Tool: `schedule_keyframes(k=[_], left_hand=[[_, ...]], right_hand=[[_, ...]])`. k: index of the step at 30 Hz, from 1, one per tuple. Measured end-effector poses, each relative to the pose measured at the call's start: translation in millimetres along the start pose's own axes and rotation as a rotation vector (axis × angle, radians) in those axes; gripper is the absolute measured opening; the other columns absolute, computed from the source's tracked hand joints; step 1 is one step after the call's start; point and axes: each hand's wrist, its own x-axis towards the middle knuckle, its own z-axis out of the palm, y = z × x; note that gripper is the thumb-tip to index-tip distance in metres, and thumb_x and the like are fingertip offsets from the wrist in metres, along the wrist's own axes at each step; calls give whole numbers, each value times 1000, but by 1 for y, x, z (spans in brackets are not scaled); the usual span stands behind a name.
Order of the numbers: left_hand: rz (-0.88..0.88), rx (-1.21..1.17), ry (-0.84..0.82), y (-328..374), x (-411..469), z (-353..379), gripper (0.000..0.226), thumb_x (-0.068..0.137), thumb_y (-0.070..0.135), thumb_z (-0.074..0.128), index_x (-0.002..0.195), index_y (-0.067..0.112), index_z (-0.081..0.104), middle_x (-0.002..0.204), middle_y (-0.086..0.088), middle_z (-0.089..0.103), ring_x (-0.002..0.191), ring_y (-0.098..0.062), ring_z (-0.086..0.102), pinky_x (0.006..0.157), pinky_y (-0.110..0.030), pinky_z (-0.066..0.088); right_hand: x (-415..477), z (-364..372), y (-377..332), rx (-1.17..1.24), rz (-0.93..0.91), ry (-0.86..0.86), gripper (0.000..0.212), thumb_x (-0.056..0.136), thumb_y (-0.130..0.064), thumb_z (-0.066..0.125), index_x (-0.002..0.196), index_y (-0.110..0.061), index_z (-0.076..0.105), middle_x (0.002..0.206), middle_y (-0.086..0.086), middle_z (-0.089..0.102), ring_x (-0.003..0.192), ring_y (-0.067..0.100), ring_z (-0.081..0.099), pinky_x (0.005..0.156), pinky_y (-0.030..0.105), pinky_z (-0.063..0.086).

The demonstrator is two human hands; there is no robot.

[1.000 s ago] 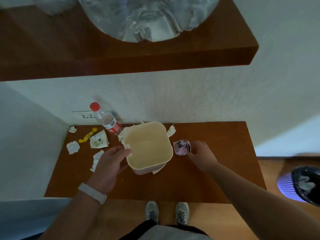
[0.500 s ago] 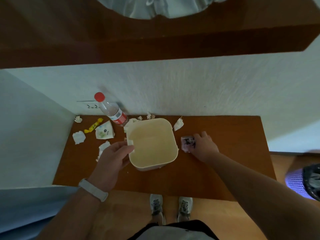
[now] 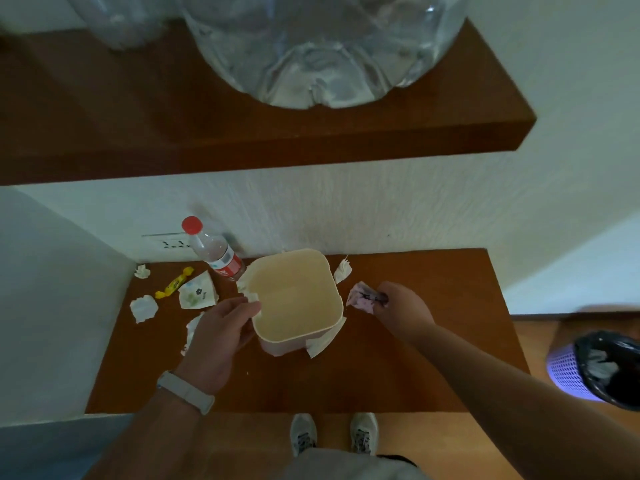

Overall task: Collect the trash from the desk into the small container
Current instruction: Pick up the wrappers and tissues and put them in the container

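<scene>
A small cream container [image 3: 332,289] stands in the middle of the brown desk [image 3: 433,358]. My left hand [image 3: 221,330] grips its left rim. To the container's right, my right hand [image 3: 401,306] pinches a crumpled pink wrapper [image 3: 362,297]. White paper scraps lie around: one [image 3: 343,271] beside the container's far right corner, one [image 3: 323,342] under its near edge, others [image 3: 143,307] at the left. A yellow candy wrapper [image 3: 174,286] and a printed tissue [image 3: 198,293] lie at the far left.
A plastic bottle with a red cap [image 3: 214,252] leans against the wall behind the container. A brown shelf [image 3: 311,133] with large clear water jugs [image 3: 311,46] hangs overhead. A purple waste basket [image 3: 595,370] with a black liner stands on the floor at right.
My right hand has closed its fingers on the pink wrapper and raised its edge off the desk. My left hand stays on the container's rim. The camera tilted.
</scene>
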Motion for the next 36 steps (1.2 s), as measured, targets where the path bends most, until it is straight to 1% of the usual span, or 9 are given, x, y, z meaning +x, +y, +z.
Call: schedule_keyframes(k=[3,8,12,16,18,21,29,33,36], left_hand=[[10,-2,-10,2,2,0,22,98,15,62,115,4,69,108,-17,74,100,-29,68,98,-50,54],[34,4,-39,5,5,8,15,98,15,62,106,6,72,104,-14,74,97,-28,68,91,-46,54],[47,3,-79,8,6,15,12,96,15,65,98,6,72,91,-19,59,87,-28,53,84,-45,49],[34,-5,-85,4,8,16,11,95,13,66,100,6,73,104,-31,72,93,-33,63,95,-55,54],[25,-17,-78,2,8,13,12,95,13,66,100,5,74,106,-31,72,93,-33,64,97,-57,53],[6,-53,-42,-3,9,6,8,95,12,66,95,6,72,82,-16,68,84,-27,61,93,-48,55],[-57,-111,38,-10,19,-20,19,93,16,68,108,5,73,114,-29,72,98,-33,68,100,-53,55],[-56,-131,76,-12,24,-26,17,94,14,67,108,6,73,111,-20,76,107,-34,71,95,-47,57],[-26,-120,78,-10,24,-28,12,94,13,67,102,6,72,107,-22,75,103,-33,72,93,-49,57]], right_hand=[[-13,-26,-17,90,-2,113,8,93,-22,56,85,-22,57,81,-1,60,71,15,57,65,33,55],[-37,-66,-49,263,-64,266,4,92,-23,60,88,-20,59,76,-1,62,67,19,60,60,39,54],[-46,-80,-77,244,-179,208,1,90,-21,60,91,-21,60,73,-6,61,64,13,57,54,31,46],[-49,-73,-100,212,-285,97,10,91,-21,60,101,-21,62,83,-7,63,71,10,58,58,29,48],[-47,-65,-107,183,-331,71,10,91,-22,60,101,-21,62,88,-4,64,75,11,57,61,31,49],[-39,-55,-113,162,-392,51,8,91,-23,60,98,-24,62,90,-9,61,81,8,55,67,27,48],[-11,-49,-110,222,-354,33,22,93,-41,59,112,-30,60,96,-15,61,80,2,57,66,21,48],[26,-31,-84,141,-230,66,15,95,-35,55,105,-27,63,94,-13,62,80,8,58,68,27,50],[57,-10,-60,-75,-176,-5,27,94,-33,53,117,-23,61,113,-4,60,94,13,58,78,31,50]])
